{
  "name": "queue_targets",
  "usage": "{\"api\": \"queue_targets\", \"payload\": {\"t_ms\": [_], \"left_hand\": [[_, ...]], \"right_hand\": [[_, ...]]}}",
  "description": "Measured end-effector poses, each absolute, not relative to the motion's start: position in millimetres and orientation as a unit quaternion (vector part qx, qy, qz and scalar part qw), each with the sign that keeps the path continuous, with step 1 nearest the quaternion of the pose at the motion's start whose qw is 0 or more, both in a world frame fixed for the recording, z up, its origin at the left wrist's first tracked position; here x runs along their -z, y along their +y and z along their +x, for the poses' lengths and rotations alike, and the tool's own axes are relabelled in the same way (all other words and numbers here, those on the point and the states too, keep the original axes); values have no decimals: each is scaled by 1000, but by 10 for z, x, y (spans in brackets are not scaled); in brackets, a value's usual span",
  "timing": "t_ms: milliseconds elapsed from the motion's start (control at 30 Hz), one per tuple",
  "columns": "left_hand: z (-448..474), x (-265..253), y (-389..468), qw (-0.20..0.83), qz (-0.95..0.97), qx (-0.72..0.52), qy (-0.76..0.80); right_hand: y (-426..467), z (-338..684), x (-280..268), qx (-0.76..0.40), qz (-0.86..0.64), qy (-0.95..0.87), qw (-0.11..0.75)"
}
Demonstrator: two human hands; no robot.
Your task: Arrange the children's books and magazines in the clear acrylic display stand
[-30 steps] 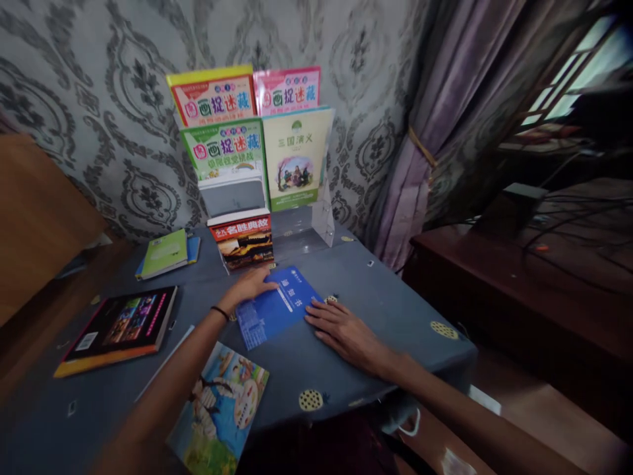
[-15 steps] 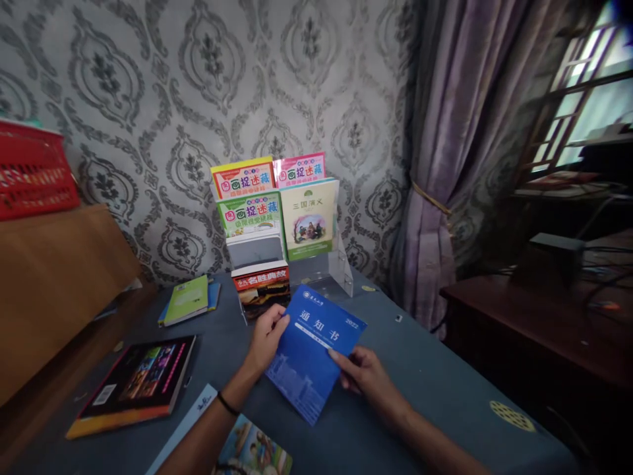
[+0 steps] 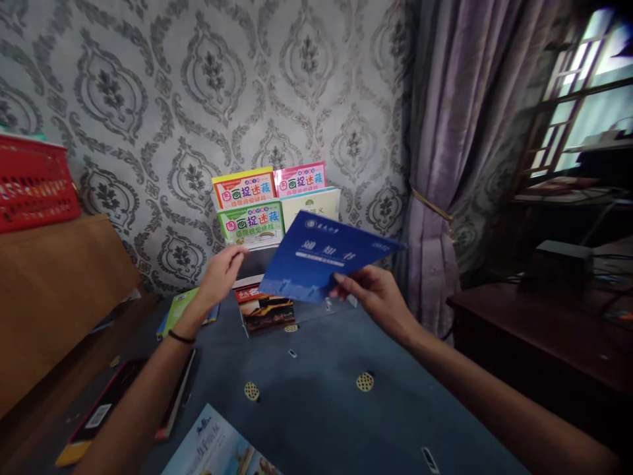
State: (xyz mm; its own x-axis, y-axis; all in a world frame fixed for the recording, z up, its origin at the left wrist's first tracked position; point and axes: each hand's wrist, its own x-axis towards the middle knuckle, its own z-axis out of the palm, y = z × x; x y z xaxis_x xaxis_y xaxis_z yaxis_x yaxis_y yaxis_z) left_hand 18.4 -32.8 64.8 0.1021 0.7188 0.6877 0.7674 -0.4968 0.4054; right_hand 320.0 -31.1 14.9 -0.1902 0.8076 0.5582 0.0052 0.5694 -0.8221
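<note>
My right hand [image 3: 370, 287] grips the lower right part of a blue booklet [image 3: 324, 247] with white Chinese lettering, thumb on the cover. The booklet is tilted and held up before a clear display rack [image 3: 352, 300], hiding much of a cream book [image 3: 321, 201]. My left hand [image 3: 227, 267] is off the booklet, its thumb and forefinger slightly apart beside the left edge of a grey-covered book [image 3: 254, 262] in the rack. I cannot tell whether it touches that book. A red and dark book [image 3: 264, 310] stands in the front tier.
Bright picture-puzzle books [image 3: 252, 223] fill the rear tiers. A light blue book [image 3: 212, 442], a black book [image 3: 111, 402] and a green book [image 3: 180, 303] lie on the dark table cover [image 3: 316, 402]. At left, a red basket [image 3: 37, 181] sits on a brown box [image 3: 64, 284].
The blue booklet has gone up toward the rack and tipped back in my right hand. My left hand has let go of it and moved up and left to the rack's side.
</note>
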Motion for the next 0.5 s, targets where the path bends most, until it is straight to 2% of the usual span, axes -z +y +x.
{"api": "queue_targets", "payload": {"t_ms": [100, 167, 367, 500], "left_hand": [[-43, -764, -93, 52, -753, 377, -537], [-120, -763, 1, 40, -754, 373, -538], [-168, -740, 103, -85, -699, 459, -542], [-130, -798, 88, -124, -666, 471, -565]], "right_hand": [[-94, 3179, -361, -331, -255, -665, 619], [83, 3142, -435, -329, -226, -666, 630], [660, 2897, -407, -354, -172, -699, 597], [939, 2690, -286, -389, -154, -712, 565]]}}
